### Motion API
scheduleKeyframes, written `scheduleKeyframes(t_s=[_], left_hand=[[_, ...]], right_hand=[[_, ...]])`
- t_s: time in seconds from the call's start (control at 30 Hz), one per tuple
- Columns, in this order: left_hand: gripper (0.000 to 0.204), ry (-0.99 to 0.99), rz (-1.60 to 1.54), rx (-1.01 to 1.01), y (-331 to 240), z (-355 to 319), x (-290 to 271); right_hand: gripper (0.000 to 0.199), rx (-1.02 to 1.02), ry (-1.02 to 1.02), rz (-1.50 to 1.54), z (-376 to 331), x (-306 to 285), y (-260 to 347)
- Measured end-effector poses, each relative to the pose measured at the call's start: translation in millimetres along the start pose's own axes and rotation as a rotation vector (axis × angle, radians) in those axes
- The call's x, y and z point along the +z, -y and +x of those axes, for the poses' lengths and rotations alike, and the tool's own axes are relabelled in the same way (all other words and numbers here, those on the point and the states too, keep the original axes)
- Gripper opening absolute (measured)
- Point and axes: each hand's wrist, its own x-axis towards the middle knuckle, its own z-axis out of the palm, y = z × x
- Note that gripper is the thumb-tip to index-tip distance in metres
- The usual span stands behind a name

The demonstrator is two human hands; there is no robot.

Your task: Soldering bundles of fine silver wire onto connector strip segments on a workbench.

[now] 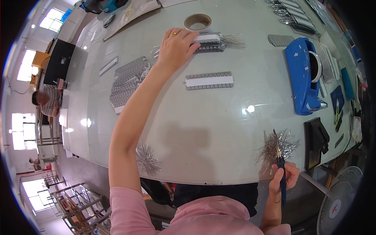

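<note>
My left hand [176, 47] reaches across to the far side of the table. Its fingers and thumb grip the left part of a bundle of grey segmented strips [211, 47] with a white band on top. Thin wire leads stick out past both ends. Low on the right, my right hand [289, 176] is closed round a slim tool [282, 172] with a dark blue handle and a pointed metal end; its exact kind is unclear. The tool's tip lies over a tangle of silvery wire bits [288, 147]. A single grey strip with a white band [209, 81] lies nearer me than the bundle.
A tape roll [197, 22] sits behind the bundle. Grey strips [127, 80] are piled left, near more wire clippings [148, 160]. At right stand a blue tape dispenser [299, 78] and a black device [315, 141]. A fan [338, 201] stands beyond the table edge.
</note>
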Motion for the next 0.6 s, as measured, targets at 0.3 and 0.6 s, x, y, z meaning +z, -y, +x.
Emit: scheduleKeyframes(t_s=[0.3, 0.6], left_hand=[[0.036, -0.01, -0.133, -0.222, -35.0, -12.2, -15.9], [0.046, 0.333, -0.271, -0.111, -127.8, -96.6, -69.9]], right_hand=[[0.019, -0.008, -0.028, 0.013, -1.3, 1.1, -0.6], [0.019, -0.018, -0.006, 0.08, -3.0, 1.8, -0.1]])
